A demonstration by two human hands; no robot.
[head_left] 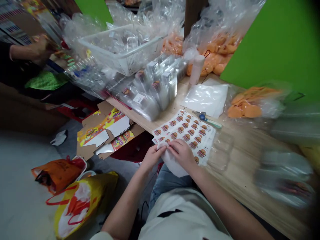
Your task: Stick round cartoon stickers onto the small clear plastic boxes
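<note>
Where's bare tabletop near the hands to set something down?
Bare wood shows right of the sticker sheet, before the blurred plastic packs; a narrow strip borders the containers. The far end, around the white basket, is crowded.

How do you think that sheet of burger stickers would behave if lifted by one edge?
The sticker sheet is probably floppy: its near edge bends under the right hand. It looks light, and its glossy face may slip.

The head-worn camera looks forward and down past the person's white shirt (180, 216), close above the left hand (152, 158) and right hand (182, 155) at a wooden table (240, 156).
</note>
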